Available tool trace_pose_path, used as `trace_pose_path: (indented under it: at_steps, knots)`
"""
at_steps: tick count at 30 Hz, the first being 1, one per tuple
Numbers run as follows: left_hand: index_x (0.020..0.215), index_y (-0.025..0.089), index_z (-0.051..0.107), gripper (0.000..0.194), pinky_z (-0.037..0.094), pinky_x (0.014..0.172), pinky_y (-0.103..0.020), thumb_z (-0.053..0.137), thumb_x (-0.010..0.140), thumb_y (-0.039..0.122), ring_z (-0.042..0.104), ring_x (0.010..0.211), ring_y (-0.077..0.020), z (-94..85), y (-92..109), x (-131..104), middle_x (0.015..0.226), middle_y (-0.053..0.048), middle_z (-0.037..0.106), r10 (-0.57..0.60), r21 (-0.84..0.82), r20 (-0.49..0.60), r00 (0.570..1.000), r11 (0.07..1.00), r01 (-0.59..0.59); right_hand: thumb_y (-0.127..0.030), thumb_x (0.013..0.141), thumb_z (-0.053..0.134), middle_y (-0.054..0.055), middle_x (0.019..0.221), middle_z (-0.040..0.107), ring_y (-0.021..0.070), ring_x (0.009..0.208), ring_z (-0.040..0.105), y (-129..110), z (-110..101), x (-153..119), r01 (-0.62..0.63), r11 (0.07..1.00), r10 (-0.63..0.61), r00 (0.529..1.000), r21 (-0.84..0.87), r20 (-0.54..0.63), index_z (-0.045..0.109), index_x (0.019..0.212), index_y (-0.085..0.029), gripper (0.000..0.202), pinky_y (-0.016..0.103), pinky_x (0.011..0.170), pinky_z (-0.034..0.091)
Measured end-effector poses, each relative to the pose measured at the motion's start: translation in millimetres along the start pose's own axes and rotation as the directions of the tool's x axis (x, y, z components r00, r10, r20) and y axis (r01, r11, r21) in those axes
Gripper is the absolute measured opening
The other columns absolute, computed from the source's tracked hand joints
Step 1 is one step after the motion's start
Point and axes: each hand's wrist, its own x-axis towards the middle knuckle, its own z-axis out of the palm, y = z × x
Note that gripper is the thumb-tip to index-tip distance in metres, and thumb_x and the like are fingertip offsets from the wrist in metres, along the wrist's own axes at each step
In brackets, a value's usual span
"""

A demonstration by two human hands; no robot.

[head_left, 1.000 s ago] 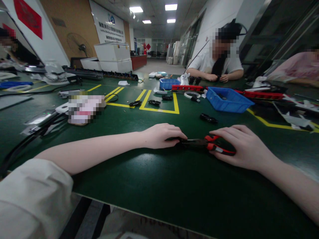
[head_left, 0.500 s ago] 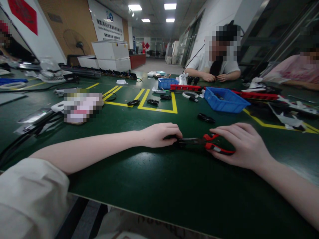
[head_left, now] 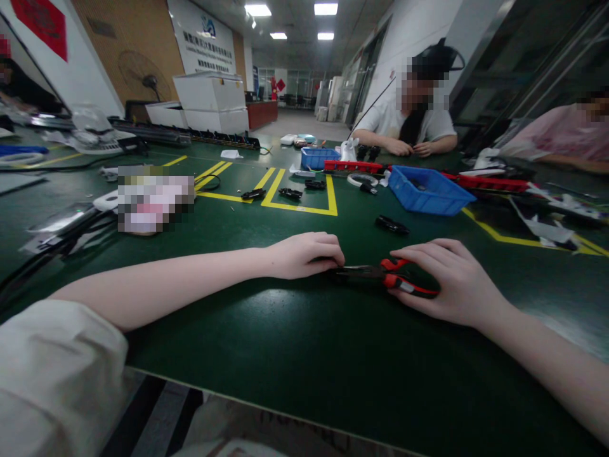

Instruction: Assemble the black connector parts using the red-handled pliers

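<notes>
My right hand (head_left: 454, 282) is wrapped round the red-and-black handles of a pair of long-nose pliers (head_left: 364, 271). Their jaws point left and reach the fingertips of my left hand (head_left: 311, 255). Those fingers are curled closed in a pinch, and whatever lies between them is mostly hidden. Both hands are low over the green table (head_left: 266, 343). Just beyond the pliers a black connector-like part (head_left: 391, 225) lies on the tabletop.
Several small black parts (head_left: 290, 193) lie by yellow tape lines (head_left: 304, 208). A blue bin (head_left: 428, 190) stands at right, with a smaller blue bin (head_left: 320, 157) farther back. A phone (head_left: 155, 203) and black cables (head_left: 71, 238) lie at left. A person (head_left: 413, 120) sits across the table.
The pliers and my right hand have shifted slightly left. The jaws are now closer into my left fingertips, and the dark bit seen there before is less visible.
</notes>
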Motion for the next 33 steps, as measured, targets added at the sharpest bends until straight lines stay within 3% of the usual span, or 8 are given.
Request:
trace_pose_path:
  at_steps: [12, 28, 33]
  knots:
    - [0.104, 0.015, 0.065, 0.018, 0.047, 0.087, -0.031, 0.048, 0.101, 0.015, 0.058, 0.098, -0.0184, 0.6, -1.0, -0.5, 0.104, -0.009, 0.063, -0.003, 0.0, 0.013, 1.0, 1.0, 0.003, -0.04, 0.087, 0.067, 0.011, 0.1, 0.074, 0.0287, 0.086, 0.071, -5.1, 0.8, 2.7, 0.037, 0.999, -0.037, 0.999, -0.029, -0.031, 0.057, 0.116, -0.021, 0.036, 0.049, 0.082, 0.048]
    - [0.103, 0.015, 0.065, 0.02, 0.048, 0.087, -0.032, 0.045, 0.101, 0.015, 0.057, 0.099, -0.0194, 0.6, 2.5, 0.3, 0.106, -0.01, 0.061, 0.003, 0.06, 0.016, 1.0, 0.998, -0.004, -0.038, 0.087, 0.065, 0.014, 0.095, 0.074, 0.029, 0.08, 0.07, -5.3, -3.8, 2.7, 0.132, 0.964, -0.151, 0.986, -0.23, -0.066, 0.058, 0.114, -0.018, 0.034, 0.045, 0.072, 0.047]
    - [0.104, 0.014, 0.065, 0.02, 0.048, 0.087, -0.032, 0.045, 0.102, 0.016, 0.057, 0.099, -0.0196, 0.8, 2.3, 0.9, 0.106, -0.01, 0.061, -0.005, 0.065, 0.02, 1.0, 0.998, 0.004, -0.039, 0.085, 0.067, 0.012, 0.096, 0.074, 0.0289, 0.081, 0.071, -3.7, -0.9, 1.6, 0.095, 0.983, -0.106, 0.992, -0.156, -0.067, 0.058, 0.114, -0.02, 0.036, 0.046, 0.075, 0.046]
